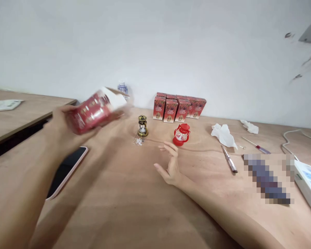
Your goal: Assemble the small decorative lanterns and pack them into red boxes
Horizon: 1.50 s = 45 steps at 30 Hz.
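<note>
My left hand [59, 124] grips a red printed box [90, 112], held tilted above the table at the left. The box's white flap end stands open toward the right, and the box is blurred. My right hand [171, 167] hovers over the middle of the table with its fingers apart and nothing in them. Just beyond it stands a small red lantern [181, 135]. To the left of that is a small bronze-coloured lantern [142, 126], with a little clear sheet bearing white shapes [139, 140] lying in front of it.
Several small red boxes [170, 110] stand against the wall. A phone [67, 171] lies under my left arm. At right are crumpled tissue [223, 135], a screwdriver [256, 145], a pen-like tool [229, 159], a blurred-out dark object [266, 180] and a white device [309, 183] with a cable.
</note>
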{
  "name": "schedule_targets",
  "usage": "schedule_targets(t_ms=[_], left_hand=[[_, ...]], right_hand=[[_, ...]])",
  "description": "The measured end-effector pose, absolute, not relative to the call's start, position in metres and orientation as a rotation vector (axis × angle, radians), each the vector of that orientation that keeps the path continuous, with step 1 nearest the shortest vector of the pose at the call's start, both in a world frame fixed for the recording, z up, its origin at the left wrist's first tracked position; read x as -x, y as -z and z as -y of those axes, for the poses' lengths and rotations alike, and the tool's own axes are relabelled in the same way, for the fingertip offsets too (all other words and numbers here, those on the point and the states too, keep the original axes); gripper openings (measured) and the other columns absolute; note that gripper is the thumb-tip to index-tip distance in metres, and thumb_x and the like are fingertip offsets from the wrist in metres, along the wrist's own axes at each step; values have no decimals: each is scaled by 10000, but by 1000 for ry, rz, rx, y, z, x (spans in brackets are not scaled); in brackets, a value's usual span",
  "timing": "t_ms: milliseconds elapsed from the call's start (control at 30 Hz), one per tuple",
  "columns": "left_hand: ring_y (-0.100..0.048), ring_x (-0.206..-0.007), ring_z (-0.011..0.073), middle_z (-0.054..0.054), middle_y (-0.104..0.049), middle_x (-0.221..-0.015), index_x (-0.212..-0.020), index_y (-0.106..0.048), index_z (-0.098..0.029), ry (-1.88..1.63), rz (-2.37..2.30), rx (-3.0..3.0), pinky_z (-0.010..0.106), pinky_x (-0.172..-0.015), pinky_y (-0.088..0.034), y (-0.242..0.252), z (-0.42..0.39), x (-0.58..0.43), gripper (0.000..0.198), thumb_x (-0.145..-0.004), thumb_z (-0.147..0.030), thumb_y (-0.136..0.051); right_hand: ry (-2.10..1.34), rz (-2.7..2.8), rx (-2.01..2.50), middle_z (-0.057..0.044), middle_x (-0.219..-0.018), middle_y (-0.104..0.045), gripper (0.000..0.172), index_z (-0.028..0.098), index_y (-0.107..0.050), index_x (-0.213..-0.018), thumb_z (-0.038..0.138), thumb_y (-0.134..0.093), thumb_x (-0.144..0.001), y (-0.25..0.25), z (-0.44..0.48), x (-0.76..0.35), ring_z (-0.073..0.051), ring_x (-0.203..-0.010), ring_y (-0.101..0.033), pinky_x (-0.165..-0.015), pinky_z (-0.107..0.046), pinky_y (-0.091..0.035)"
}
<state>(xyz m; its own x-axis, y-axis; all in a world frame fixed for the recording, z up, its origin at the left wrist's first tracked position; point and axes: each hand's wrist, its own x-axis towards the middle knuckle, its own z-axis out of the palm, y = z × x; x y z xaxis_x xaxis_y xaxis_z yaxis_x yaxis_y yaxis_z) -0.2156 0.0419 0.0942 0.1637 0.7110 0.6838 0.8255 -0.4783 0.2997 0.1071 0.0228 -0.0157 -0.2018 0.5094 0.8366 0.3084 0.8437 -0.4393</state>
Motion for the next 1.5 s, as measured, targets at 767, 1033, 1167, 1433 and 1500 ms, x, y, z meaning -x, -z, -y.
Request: schedule_targets(t_ms=[767, 1033, 1167, 1433, 1500], left_hand=[[-429, -1318, 316, 177, -308, -1511, -1407, -285, -286, 875, 823, 2162, 524, -1024, -404, -17, -13, 99, 723, -800, -92, -626], [-540, -1157, 335, 177, -542, -1332, -1289, -495, -258, 661, 866, 2363, 486, -929, -424, -31, -7, 101, 557, -794, -471, -638], [-434, -1271, 357, 154, -494, -1383, -1236, -521, -274, 699, 749, 2468, 574, -1017, -316, -41, -3, 107, 487, -778, -404, -622], [-560, -1085, 262, 113, -580, -1203, -1176, -550, -307, 599, 656, 2509, 442, -923, -402, -40, -3, 107, 386, -796, -240, -571], [-570, -1028, 271, 128, -585, -1186, -1168, -562, -292, 583, 689, 2456, 423, -853, -413, -37, -4, 108, 366, -802, -298, -577]], right_hand=[[-1319, 1563, 497, -71, -1119, -616, 632, 214, -520, -1211, 702, -456, -814, 11, -25, -109, -213, -1016, -583, -885, -345, -473], [-1484, 1487, 526, -42, -1312, -536, 572, 296, -493, -1299, 408, -693, -775, 3, -21, -108, -230, -1180, -518, -1030, -412, -404], [-1388, 1719, 390, -33, -1476, -379, 512, 323, -516, -1312, 413, -630, -822, -3, -23, -113, -256, -1403, -283, -1142, -446, -235], [-1349, 1641, 506, -55, -1351, -509, 453, 288, -548, -1239, 327, -653, -800, 9, -26, -106, -231, -1311, -419, -1092, -432, -340], [-1439, 1583, 506, -58, -1322, -512, 501, 285, -510, -1235, 284, -683, -765, 10, -24, -103, -217, -1221, -499, -994, -401, -450]])
